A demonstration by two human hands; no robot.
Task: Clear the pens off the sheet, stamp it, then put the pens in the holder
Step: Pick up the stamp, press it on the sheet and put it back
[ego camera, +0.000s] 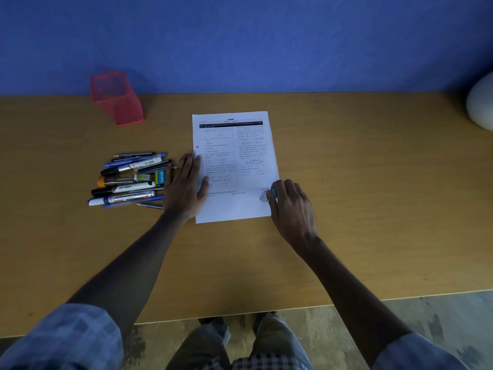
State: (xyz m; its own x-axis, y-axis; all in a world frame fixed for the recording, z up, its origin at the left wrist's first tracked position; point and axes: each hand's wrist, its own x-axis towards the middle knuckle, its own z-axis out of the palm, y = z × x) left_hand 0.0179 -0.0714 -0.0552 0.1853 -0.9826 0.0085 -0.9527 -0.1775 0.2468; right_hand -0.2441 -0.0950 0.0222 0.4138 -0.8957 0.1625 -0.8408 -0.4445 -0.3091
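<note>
At the far left, near the back edge of the wooden table [373, 209] and against the blue wall [266, 36], stood the red mesh holder [117, 98], upright, with bare tabletop all around it. Nearer the person, the pens [130, 180] lay in a loose heap, mostly pointing left to right, well clear of the holder and just off the left edge of the sheet [234, 166]. The left hand [185, 185] lay flat and open, fingers spread, its palm on the table between the heap and the paper, its thumb and fingertips resting over the sheet's left edge. The sheet lay squarely in the middle of the table with no pens on it. At its lower right corner, the right hand [289, 204] was closed around a small stamp [269, 195] with a teal top, pressed to the paper. Right of that hand the tabletop lay open as far as a pale rounded object [481, 102] at the far right edge.
</note>
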